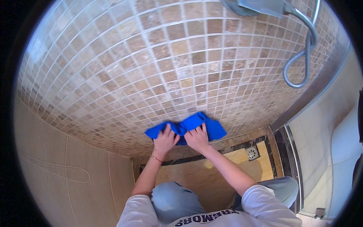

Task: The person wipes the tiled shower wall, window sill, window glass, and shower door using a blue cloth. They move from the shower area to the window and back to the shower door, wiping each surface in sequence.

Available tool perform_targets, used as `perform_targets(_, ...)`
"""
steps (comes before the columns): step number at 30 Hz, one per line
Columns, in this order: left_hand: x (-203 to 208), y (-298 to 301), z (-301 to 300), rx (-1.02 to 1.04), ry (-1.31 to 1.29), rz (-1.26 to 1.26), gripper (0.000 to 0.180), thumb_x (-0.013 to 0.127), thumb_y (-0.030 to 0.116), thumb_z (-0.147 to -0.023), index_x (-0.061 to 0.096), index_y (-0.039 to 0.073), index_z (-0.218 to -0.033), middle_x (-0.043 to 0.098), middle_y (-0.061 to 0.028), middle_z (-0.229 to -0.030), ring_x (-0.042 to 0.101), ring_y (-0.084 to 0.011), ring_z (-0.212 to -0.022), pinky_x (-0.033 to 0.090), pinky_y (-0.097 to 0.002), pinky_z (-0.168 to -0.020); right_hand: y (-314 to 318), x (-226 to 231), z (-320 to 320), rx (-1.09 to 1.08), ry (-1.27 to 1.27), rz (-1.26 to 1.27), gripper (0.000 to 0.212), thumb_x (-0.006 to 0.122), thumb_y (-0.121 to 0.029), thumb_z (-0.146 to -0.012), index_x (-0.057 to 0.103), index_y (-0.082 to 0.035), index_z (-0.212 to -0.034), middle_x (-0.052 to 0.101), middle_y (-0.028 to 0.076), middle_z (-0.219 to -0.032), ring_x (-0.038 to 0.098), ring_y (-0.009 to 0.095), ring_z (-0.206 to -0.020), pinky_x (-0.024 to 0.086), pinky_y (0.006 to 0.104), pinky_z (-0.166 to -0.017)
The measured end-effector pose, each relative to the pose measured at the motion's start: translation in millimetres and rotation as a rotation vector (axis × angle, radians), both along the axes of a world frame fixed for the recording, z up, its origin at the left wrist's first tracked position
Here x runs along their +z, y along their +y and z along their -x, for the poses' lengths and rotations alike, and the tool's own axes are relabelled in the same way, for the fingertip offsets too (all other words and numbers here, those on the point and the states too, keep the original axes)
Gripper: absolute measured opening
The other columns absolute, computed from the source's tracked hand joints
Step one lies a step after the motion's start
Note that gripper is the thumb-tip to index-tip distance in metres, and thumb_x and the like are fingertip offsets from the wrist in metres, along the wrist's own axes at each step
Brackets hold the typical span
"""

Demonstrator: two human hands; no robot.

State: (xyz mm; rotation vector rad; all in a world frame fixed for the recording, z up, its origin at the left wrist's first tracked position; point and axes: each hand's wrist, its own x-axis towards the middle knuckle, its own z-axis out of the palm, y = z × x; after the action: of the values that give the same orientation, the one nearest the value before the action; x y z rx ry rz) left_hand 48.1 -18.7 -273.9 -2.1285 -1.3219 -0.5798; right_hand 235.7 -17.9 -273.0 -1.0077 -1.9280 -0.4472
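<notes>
A bright blue cloth [215, 129] lies bunched against the lower part of the mosaic-tiled wall [177, 75]. My left hand [166, 139] grips its left part, fingers curled into the fabric; a thin bracelet circles that wrist. Close beside it, my right hand [196, 139] holds the middle of the cloth, pressing it toward the tiles with some fingers folded into it. The cloth's right end spreads out past my right hand. Folds of fabric hide some of the fingertips.
A metal shower hose [308, 56] hangs in a loop at the upper right, below a shower fitting [261, 5]. A square floor drain [252, 153] sits in the beige floor with its dark border. Plain large tiles [87, 178] cover the left wall; a glass panel [346, 143] stands right.
</notes>
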Motion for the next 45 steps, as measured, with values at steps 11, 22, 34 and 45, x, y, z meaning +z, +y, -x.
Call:
perform_targets(11,97,6,64,0.053,-0.463,-0.355,0.052,0.060,0.036,-0.084,0.052,-0.004,-0.117,0.018,-0.0356,-0.148,0.000,-0.0683,-0.131,0.002,-0.0781,-0.099,8,127,55,0.115,0.003,-0.215,0.013,0.073,-0.028,-0.078,0.068,-0.021,-0.089,0.050,-0.002,-0.076,0.048,0.017,-0.072,0.032,0.0382,-0.071)
perform_targets(22,26,-1,81,0.173,-0.496,-0.084,0.057,0.057,0.044,-0.080,0.054,0.011,-0.126,0.024,-0.0357,-0.145,0.009,-0.0674,-0.128,0.010,-0.0734,-0.103,7,81,93,0.163,-0.363,-0.054,0.026,0.056,-0.022,-0.080,0.067,-0.020,-0.103,0.063,-0.006,-0.110,0.057,0.012,-0.112,0.045,0.0243,-0.076)
perform_targets(34,150,-1,118,0.173,-0.531,-0.386,0.053,0.067,0.040,-0.076,0.062,0.000,-0.110,0.021,-0.0343,-0.149,0.013,-0.0655,-0.131,0.019,-0.0786,-0.092,2,184,138,0.186,-0.071,-0.196,0.018,0.070,-0.024,-0.080,0.065,-0.013,-0.093,0.054,0.009,-0.091,0.053,0.031,-0.085,0.036,0.0519,-0.086)
perform_targets(45,87,-3,146,0.218,-0.653,-0.347,0.046,0.056,0.031,-0.081,0.054,-0.005,-0.109,0.021,-0.0366,-0.146,0.007,-0.0668,-0.130,0.004,-0.0743,-0.104,14,117,181,0.413,-0.239,-0.035,0.024,0.056,-0.011,-0.082,0.063,-0.008,-0.104,0.061,0.005,-0.095,0.060,0.024,-0.080,0.050,0.0359,-0.066)
